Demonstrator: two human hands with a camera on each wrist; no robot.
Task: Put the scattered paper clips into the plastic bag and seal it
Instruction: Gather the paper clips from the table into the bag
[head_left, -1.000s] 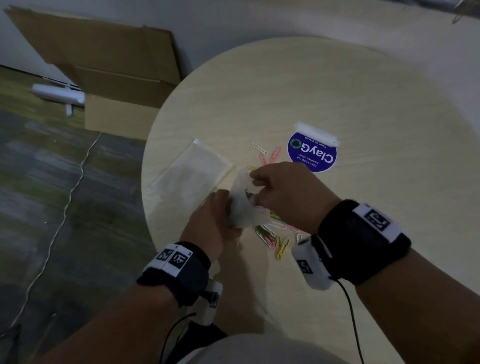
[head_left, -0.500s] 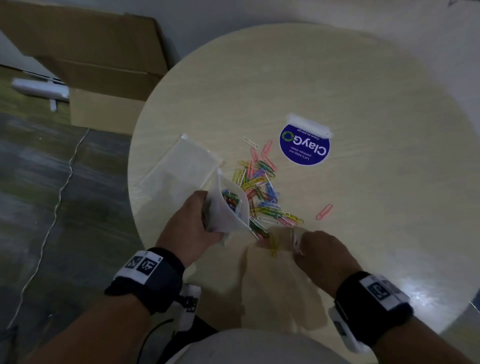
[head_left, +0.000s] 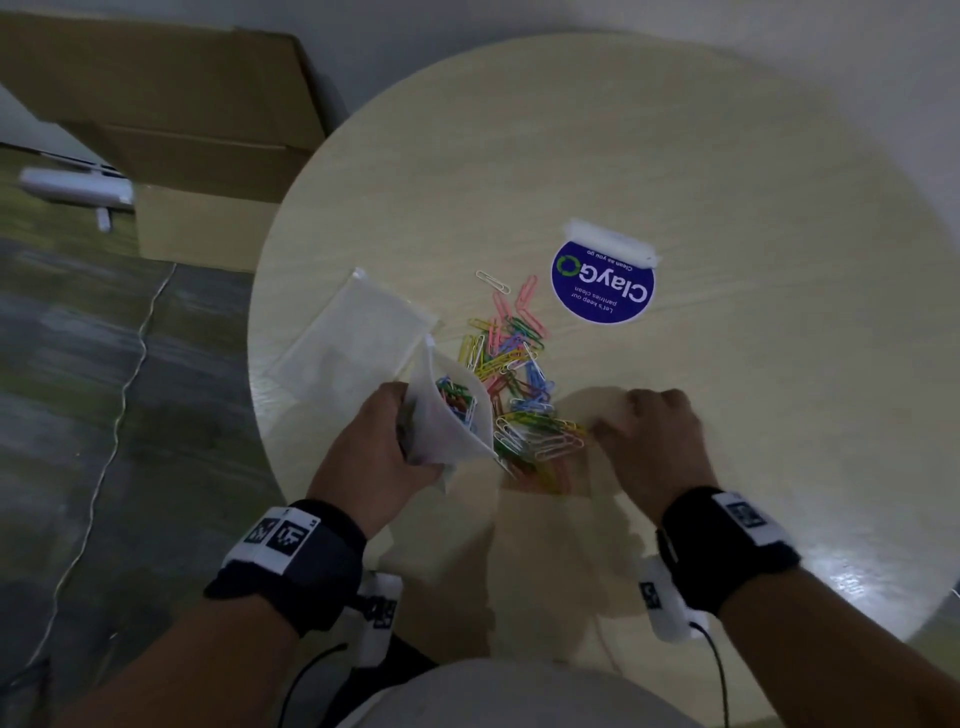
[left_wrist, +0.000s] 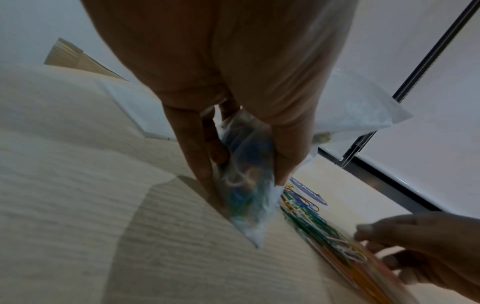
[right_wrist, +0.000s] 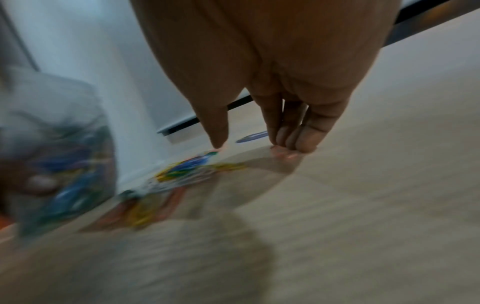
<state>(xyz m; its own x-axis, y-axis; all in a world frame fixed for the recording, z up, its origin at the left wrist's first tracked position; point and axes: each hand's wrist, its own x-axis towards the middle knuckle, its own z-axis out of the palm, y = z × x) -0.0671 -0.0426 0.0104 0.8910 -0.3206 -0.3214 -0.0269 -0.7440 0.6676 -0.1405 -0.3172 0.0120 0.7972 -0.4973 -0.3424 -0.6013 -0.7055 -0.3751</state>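
My left hand (head_left: 402, 423) grips a small clear plastic bag (head_left: 457, 421) upright near the table's front, its mouth open, with several coloured clips inside. In the left wrist view my thumb and fingers (left_wrist: 202, 164) pinch the bag (left_wrist: 249, 185) from both sides, its bottom corner near the table. A pile of coloured paper clips (head_left: 514, 364) lies just right of the bag. My right hand (head_left: 602, 431) sits at the pile's right edge, empty. Its straight fingertips (right_wrist: 293, 144) press on the tabletop over a pink clip, thumb apart; that view is blurred.
The round light wooden table (head_left: 675, 156) also holds a second flat clear bag (head_left: 353, 338) left of the pile and a blue round sticker (head_left: 602, 286) behind it. A cardboard box (head_left: 182, 130), a white object (head_left: 78, 187) and a cable (head_left: 119, 364) are on the floor to the left.
My right hand left the bag's mouth, dropped to the table and moved right onto a stray pink clip beside the pile. My left hand kept holding the bag upright.
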